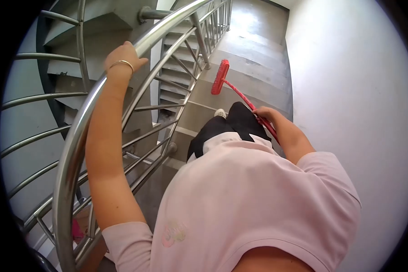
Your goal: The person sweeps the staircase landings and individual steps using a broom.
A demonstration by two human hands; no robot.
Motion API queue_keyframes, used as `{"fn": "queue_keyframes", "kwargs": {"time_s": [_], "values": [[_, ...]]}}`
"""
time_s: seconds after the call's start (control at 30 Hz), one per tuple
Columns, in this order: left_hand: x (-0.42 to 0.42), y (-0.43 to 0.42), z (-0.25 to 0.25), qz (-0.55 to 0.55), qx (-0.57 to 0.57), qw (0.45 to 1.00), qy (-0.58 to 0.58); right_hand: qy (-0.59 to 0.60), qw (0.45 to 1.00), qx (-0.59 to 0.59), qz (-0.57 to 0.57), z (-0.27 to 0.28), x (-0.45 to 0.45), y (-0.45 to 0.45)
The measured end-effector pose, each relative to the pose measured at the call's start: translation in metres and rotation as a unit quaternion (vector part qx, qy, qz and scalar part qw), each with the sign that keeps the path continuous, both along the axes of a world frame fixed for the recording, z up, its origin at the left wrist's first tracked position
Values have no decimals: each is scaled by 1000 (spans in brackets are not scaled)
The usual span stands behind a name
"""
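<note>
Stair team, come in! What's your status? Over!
Left hand on rail. Right hand holding red broom out front. Rail limits left side, wall limits right.

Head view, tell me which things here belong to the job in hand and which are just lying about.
Likely part of the job:
red long-handled brush, held in the right hand
handrail, under the left hand
stairs, ahead

Apparently just around:
white wall
pink thing at lower left, too unclear to name
</note>
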State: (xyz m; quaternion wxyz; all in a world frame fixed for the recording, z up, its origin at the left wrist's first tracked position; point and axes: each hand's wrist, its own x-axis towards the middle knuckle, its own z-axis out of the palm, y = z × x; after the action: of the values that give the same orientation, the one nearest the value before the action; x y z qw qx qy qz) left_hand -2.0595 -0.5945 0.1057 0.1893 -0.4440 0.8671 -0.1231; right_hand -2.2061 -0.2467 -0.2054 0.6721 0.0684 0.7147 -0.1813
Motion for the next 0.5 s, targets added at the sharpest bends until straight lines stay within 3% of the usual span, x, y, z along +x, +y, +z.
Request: {"fn": "queue_keyframes", "kwargs": {"time_s": [0.3, 0.37, 0.5], "values": [[-8, 4, -1, 14, -12, 1000, 1, -106, 994, -23, 10, -47, 7, -54], [-8, 5, -6, -4, -21, 1000, -10, -30, 995, -51, 85, -64, 9, -43], [-8, 3, -11, -25, -40, 999, -18, -72, 995, -10, -70, -65, -10, 6]]}}
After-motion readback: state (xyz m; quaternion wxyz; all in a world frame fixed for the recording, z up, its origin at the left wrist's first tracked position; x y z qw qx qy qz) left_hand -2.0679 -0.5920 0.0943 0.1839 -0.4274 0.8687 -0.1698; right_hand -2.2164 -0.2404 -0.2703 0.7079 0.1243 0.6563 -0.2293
